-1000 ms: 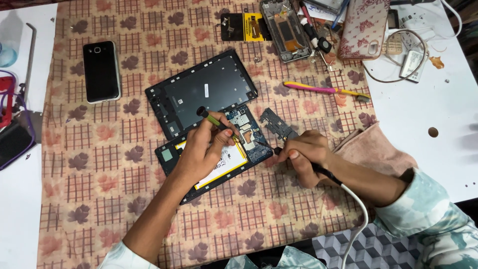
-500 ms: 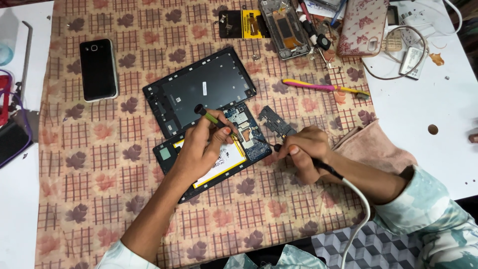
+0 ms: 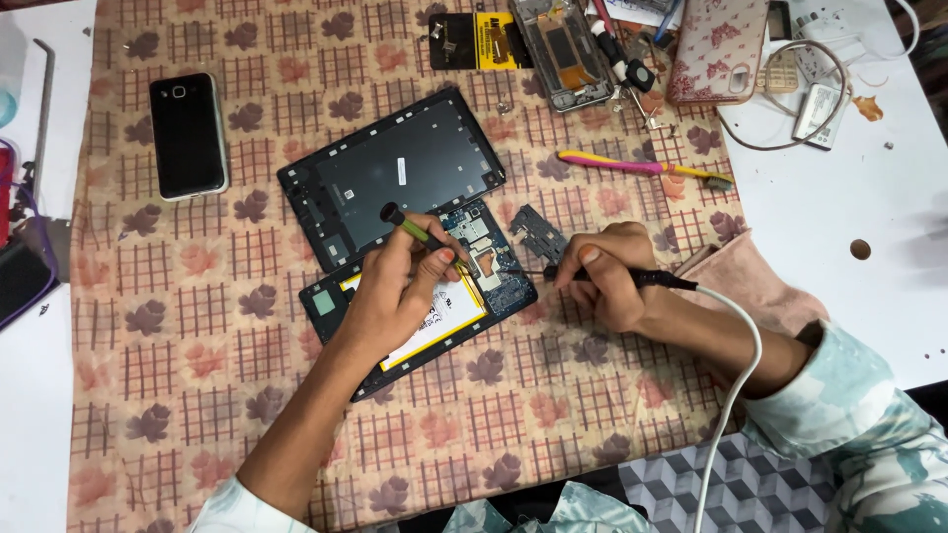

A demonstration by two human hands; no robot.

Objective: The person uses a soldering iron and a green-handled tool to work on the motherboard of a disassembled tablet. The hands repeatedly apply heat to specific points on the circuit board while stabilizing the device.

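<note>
A patterned cloth (image 3: 197, 395) with checks and leaves covers most of the white table (image 3: 849, 168), and on it lies the opened tablet (image 3: 434, 316), its yellow-edged battery and blue circuit board exposed. Just above and to the left of the tablet, overlapping its upper edge, rests the black back cover (image 3: 395, 173), inner face up. Well to the left of the tablet lies a black smartphone (image 3: 188, 133), face up. Far above and to the right of the tablet sits a phone in a pink floral case (image 3: 716, 49), and left of that a stripped phone frame (image 3: 563, 44). Between these and the tablet lies a pink and yellow toothbrush (image 3: 642, 168). The left hand (image 3: 390, 296) rests on the tablet over the battery, its fingers closed around a thin green-handled tool (image 3: 420, 230) whose tip points down at the circuit board. The right hand (image 3: 612, 276), just right of the tablet, is closed around a black soldering iron (image 3: 632, 278) with a white cord trailing toward the sleeve; its tip reaches the board's right edge. A small dark metal shield plate (image 3: 538, 232) lies just beside the tablet's upper right corner.
</note>
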